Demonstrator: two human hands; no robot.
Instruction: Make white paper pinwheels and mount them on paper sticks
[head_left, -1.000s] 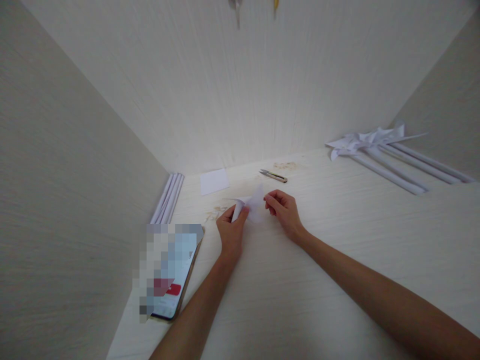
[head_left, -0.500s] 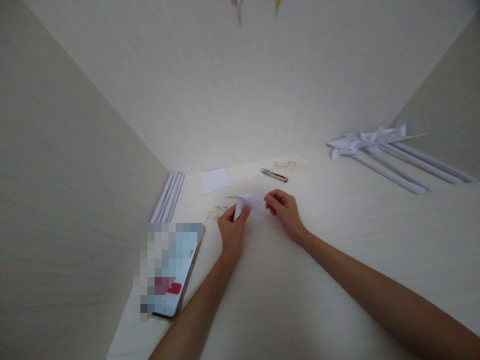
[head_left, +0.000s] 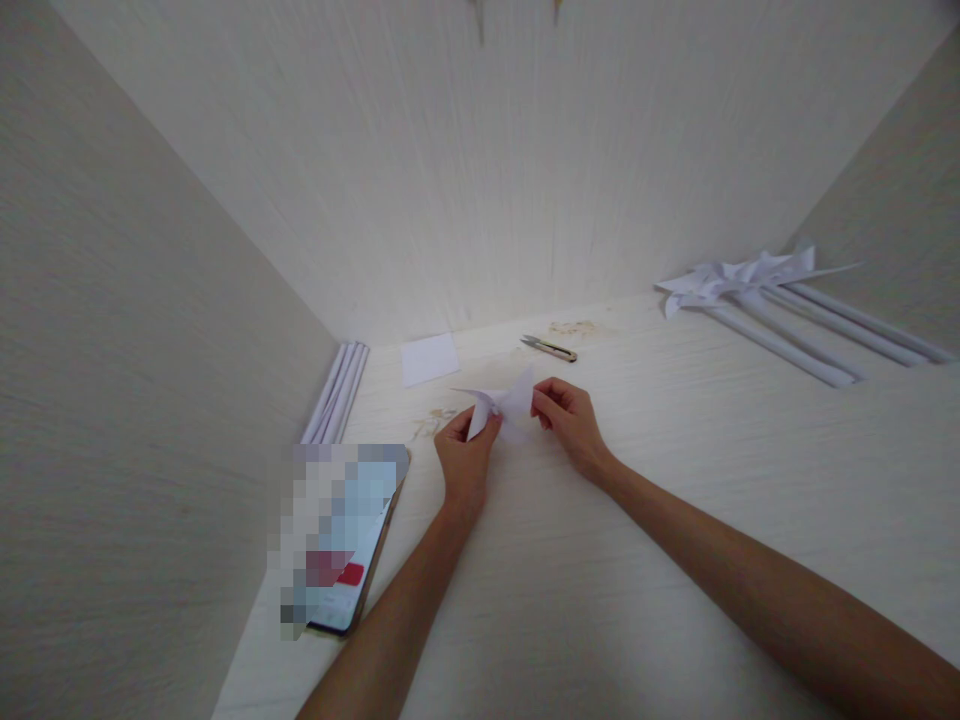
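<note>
My left hand [head_left: 466, 450] is closed round a white paper pinwheel [head_left: 514, 398], its thumb pressed near the middle where the folded blades meet. The blades fan out above and to the right of that thumb. My right hand [head_left: 566, 415] has thumb and forefinger pinched together at the outer edge of the right-hand blade; the fingertips partly hide the paper there. Behind the pinwheel lies a pair of small thread snips [head_left: 550, 348], blades pointing left. A square sheet of white paper [head_left: 430, 360] rests flat to their left.
Several rolled paper sticks [head_left: 337, 393] lie along the left wall. Nearer me is a phone [head_left: 360, 540], its screen partly blurred out. Finished paper pinwheels on sticks [head_left: 750, 280] are piled at the back right. Walls enclose the left, back and right of the white tabletop [head_left: 600, 600].
The pinwheel's right blade has shifted slightly right and now meets my right fingertips, where a small gap showed before. My left hand has stayed nearly in place.
</note>
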